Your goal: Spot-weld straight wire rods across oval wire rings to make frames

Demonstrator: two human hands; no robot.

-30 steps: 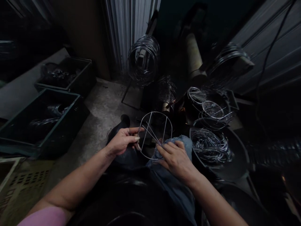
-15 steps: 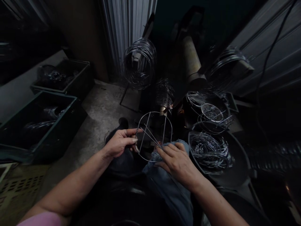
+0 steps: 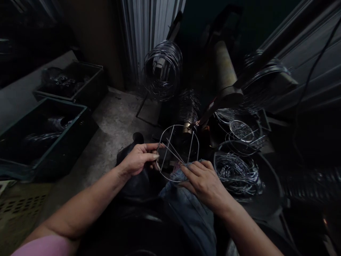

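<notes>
In the head view, the round wire frame (image 3: 170, 180) with its crossed straight wires is seen slightly further right than in the earlier frame. Its rim is pinched between thumb and fingers by the left grip (image 3: 138, 160). The frame is held upright between both grips, above the lap. The fingers of the right grip (image 3: 204, 185) are spread, their tips at the frame's lower wires; whether the wire is pinched there cannot be told. Jeans (image 3: 189, 213) are seen just below the right grip.

The room is floored with concrete (image 3: 117, 121), which lies ahead of the left grip. Two green-rimmed crates (image 3: 45, 137) are placed well left of it. Three wire coils (image 3: 162, 69) are mounted ahead of the grips. Two heaps of wire rings (image 3: 236, 174) are piled just right of the right grip.
</notes>
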